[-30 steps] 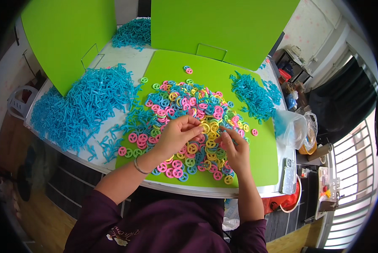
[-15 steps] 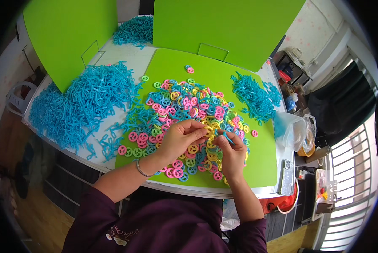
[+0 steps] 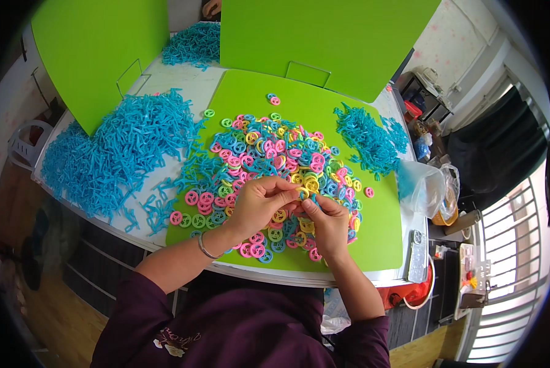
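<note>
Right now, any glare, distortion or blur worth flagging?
Head view: barred window at right blown out toward white; head view: white table's near edge bowed by the fisheye, corners black; head view: no strong motion blur on left hand or right hand, detail between them too small to read.

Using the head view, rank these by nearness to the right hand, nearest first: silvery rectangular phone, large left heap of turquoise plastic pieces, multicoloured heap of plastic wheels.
1. Multicoloured heap of plastic wheels, around and beneath the right hand.
2. Silvery rectangular phone, to its right.
3. Large left heap of turquoise plastic pieces, well to its left.
</note>
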A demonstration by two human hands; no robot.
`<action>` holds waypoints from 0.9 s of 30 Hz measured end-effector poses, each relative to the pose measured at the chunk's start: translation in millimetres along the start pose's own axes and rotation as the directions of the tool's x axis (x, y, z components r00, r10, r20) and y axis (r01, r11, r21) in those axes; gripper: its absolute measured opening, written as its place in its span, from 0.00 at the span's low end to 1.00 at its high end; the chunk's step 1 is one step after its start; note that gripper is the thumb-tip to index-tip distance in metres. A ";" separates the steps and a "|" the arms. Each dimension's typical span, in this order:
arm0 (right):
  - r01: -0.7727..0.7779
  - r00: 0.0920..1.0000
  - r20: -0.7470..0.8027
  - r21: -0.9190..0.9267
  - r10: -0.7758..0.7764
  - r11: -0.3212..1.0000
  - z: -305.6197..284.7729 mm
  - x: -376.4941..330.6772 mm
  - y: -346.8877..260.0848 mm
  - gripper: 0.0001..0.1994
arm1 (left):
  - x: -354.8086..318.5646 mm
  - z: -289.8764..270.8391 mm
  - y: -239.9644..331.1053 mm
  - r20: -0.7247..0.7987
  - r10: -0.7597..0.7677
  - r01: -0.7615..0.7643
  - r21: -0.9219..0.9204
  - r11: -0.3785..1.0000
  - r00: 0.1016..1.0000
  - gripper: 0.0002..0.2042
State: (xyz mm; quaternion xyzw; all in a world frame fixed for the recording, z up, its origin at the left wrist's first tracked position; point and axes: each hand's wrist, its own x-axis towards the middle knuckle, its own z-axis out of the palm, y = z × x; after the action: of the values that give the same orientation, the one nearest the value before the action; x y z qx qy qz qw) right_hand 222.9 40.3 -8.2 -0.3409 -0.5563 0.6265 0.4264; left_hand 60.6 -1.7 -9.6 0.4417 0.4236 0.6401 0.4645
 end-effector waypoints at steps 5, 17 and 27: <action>0.222 0.972 0.020 -0.394 -0.233 0.892 -2.8 -3.2 0.1 0.09 | 4.3 -5.6 -0.1 0.050 -0.077 0.085 -0.188 0.978 0.996 0.04; 0.324 0.926 0.033 -0.583 -0.377 0.745 -3.3 -3.5 -0.2 0.15 | 3.5 -2.8 0.4 0.094 0.086 -0.087 0.012 0.996 0.992 0.06; 0.782 0.489 0.480 -0.611 -0.729 0.122 -31.3 13.9 -18.7 0.27 | 16.1 -31.8 12.4 0.190 -0.301 0.351 -0.349 0.869 0.935 0.08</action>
State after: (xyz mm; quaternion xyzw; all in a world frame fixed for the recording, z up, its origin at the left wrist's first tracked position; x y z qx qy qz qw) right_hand 248.4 66.0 6.2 -0.1381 -0.8706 0.0252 0.4715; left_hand 24.4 7.1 -3.0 0.3065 0.3298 0.5919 0.6685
